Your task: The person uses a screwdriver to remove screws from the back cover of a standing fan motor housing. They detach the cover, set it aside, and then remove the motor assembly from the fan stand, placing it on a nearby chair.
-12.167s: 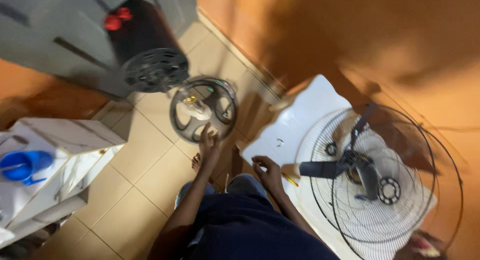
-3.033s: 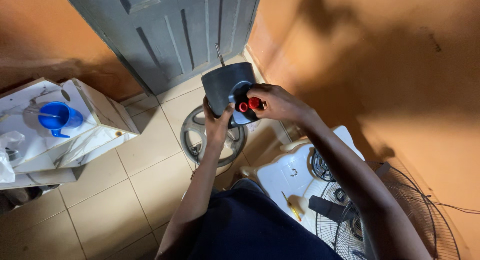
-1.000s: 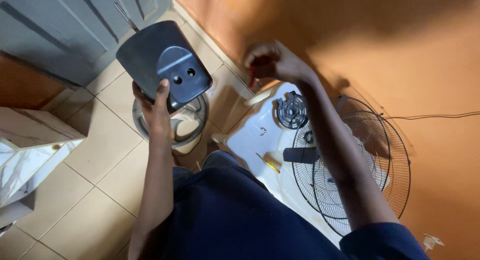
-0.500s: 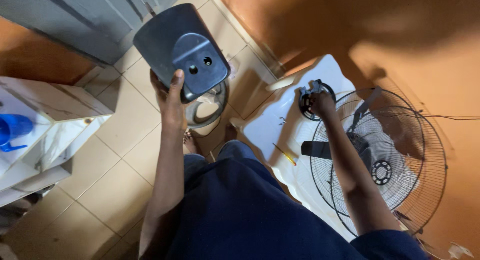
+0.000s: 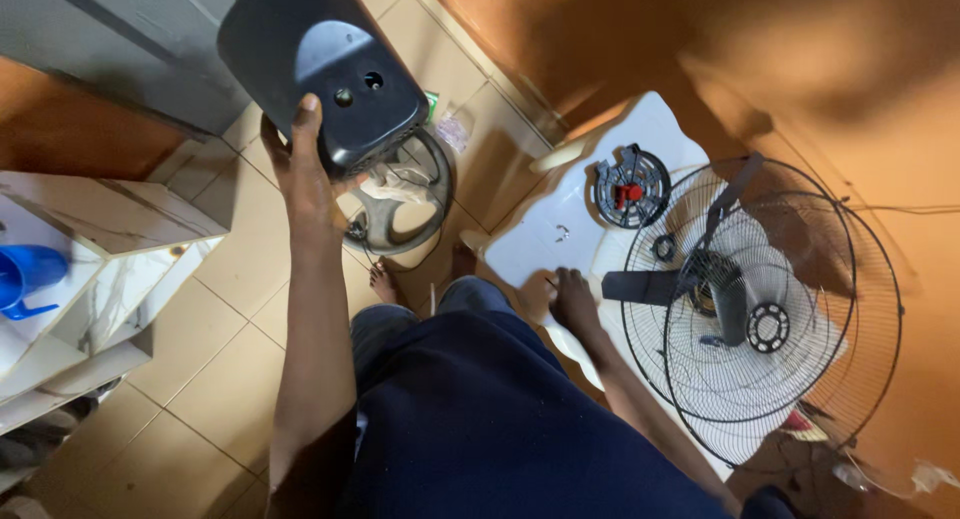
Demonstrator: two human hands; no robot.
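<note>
Disassembly of a standing fan seems to be the step in hand, judging from the parts that lie around. In the head view, the left hand (image 5: 300, 174) is lifted above the tiled floor and grips the dark motor housing (image 5: 320, 69) from below, with the thumb pressed on its rear face just beside two small holes. The hand is closed firmly around the lower edge of the housing.

The right hand (image 5: 572, 297) is lowered onto the white plastic surface (image 5: 560, 204), near the wire fan guard (image 5: 760, 309). Its fingers are curled downward and touch the surface; whether they pinch some small thing there, I cannot tell. A round black vented cover (image 5: 630, 187) with a red knob (image 5: 628, 192) in it lies further up on the same white surface, well apart from this hand. The dark fan blade (image 5: 650, 284) rests inside the guard.

As a judgement, the next move calls for a steady hold on the housing while the right hand works with a small part or tool.

Under the housing, a grey round base (image 5: 405, 204) lies on the floor.
</note>
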